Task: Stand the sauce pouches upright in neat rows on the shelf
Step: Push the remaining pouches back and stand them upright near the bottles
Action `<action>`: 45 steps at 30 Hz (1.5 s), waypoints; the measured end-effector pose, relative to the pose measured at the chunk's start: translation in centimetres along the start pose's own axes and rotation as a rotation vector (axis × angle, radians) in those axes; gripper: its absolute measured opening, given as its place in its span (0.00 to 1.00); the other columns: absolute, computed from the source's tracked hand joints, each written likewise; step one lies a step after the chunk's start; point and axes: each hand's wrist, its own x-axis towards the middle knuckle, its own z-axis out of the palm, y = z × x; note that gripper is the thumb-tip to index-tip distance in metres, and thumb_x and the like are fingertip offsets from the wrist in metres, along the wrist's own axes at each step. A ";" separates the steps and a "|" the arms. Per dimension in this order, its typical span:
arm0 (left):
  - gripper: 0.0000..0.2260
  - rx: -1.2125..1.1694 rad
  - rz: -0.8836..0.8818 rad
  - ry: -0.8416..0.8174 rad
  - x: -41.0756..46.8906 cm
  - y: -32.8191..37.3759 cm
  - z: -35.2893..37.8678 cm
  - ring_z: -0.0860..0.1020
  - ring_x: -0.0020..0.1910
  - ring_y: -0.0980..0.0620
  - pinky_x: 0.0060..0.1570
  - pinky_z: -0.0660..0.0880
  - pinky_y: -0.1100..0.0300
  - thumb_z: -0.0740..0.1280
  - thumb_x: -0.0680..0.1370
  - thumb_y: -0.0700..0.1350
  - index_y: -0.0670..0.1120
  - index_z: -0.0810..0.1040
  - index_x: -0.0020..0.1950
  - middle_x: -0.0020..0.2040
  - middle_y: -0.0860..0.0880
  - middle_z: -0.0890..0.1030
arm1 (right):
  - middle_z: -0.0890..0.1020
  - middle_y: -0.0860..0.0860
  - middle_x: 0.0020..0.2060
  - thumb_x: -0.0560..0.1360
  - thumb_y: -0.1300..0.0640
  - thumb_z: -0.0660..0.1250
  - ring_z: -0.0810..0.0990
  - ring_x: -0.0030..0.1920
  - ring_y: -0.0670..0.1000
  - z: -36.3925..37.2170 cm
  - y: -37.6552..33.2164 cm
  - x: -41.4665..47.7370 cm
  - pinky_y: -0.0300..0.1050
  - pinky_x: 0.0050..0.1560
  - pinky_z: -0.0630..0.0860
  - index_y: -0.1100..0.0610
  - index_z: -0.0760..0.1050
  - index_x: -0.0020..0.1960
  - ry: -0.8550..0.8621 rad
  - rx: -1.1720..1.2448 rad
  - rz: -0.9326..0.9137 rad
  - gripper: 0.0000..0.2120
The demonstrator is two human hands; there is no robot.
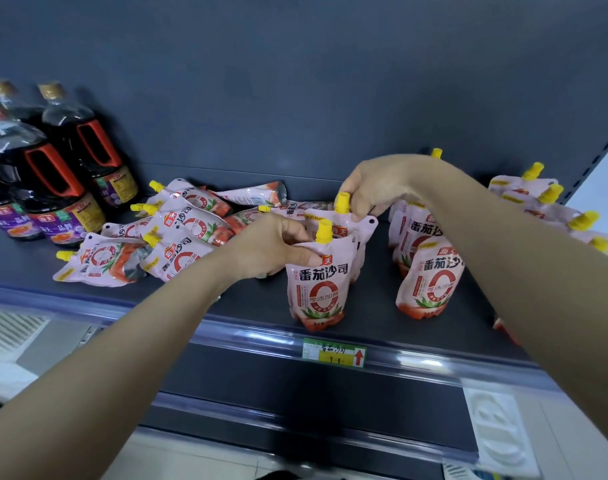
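Head view: on the shelf (375, 292), the left hand (271, 249) grips the front pouch (318, 289) by its top; just behind, the right hand (375, 188) pinches a second pouch (363, 225) beside its cap (342, 201). Soft and floppy, they likely handle best by the stiff spout.

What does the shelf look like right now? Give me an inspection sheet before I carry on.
Surface: dark shelf, flat.
Job's things: front pouch and rear pouch upright, one behind the other; standing pouches in rows to the right; lying pouches heaped at left.
Clutter: dark sauce bottles at far left.
Hands: left hand pinches the front pouch's top; right hand pinches the rear pouch's top by its yellow cap.
Cables: nothing seen.
Surroundings: price tag on the shelf edge; grey back panel.
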 end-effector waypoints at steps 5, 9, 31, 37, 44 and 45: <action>0.14 -0.025 0.145 0.079 -0.2 1.2 -2.8 0.80 0.38 0.60 0.38 0.75 0.71 0.69 0.67 0.58 0.49 0.82 0.40 0.37 0.52 0.84 | 0.82 0.48 0.51 0.77 0.59 0.65 0.81 0.55 0.47 -2.3 -0.3 -1.3 0.37 0.53 0.75 0.55 0.76 0.62 0.035 0.133 -0.056 0.13; 0.04 0.000 0.200 0.283 1.3 1.5 -4.7 0.78 0.36 0.57 0.38 0.75 0.71 0.70 0.73 0.46 0.46 0.79 0.41 0.37 0.51 0.81 | 0.83 0.49 0.54 0.77 0.52 0.65 0.81 0.55 0.46 -3.0 -1.0 -0.6 0.41 0.59 0.76 0.54 0.78 0.60 0.204 0.232 -0.107 0.13; 0.23 0.610 0.121 0.487 4.1 -4.0 -7.7 0.71 0.62 0.43 0.64 0.67 0.48 0.72 0.71 0.45 0.42 0.71 0.64 0.60 0.43 0.73 | 0.74 0.56 0.67 0.71 0.49 0.73 0.73 0.66 0.57 -1.5 -3.3 11.5 0.49 0.65 0.69 0.59 0.67 0.71 0.202 -0.322 -0.152 0.32; 0.25 0.676 -0.001 0.501 5.0 -4.7 -6.4 0.69 0.62 0.40 0.63 0.64 0.49 0.72 0.71 0.45 0.42 0.71 0.65 0.61 0.40 0.73 | 0.73 0.56 0.68 0.72 0.47 0.71 0.73 0.66 0.58 -0.9 -2.7 15.0 0.51 0.67 0.69 0.59 0.67 0.71 0.084 -0.455 -0.183 0.33; 0.25 0.732 -0.118 0.501 6.8 -5.7 -4.5 0.71 0.61 0.40 0.62 0.66 0.46 0.72 0.70 0.46 0.41 0.71 0.64 0.60 0.40 0.73 | 0.78 0.58 0.61 0.72 0.42 0.68 0.76 0.58 0.59 0.5 -1.8 18.7 0.47 0.57 0.74 0.63 0.72 0.66 -0.018 -0.645 -0.232 0.31; 0.25 0.736 -0.135 0.492 7.1 -5.9 -4.3 0.70 0.61 0.40 0.62 0.66 0.46 0.72 0.70 0.47 0.41 0.71 0.64 0.60 0.40 0.73 | 0.78 0.57 0.60 0.72 0.41 0.67 0.76 0.55 0.58 0.7 -1.7 19.2 0.45 0.52 0.73 0.63 0.72 0.65 -0.025 -0.664 -0.238 0.31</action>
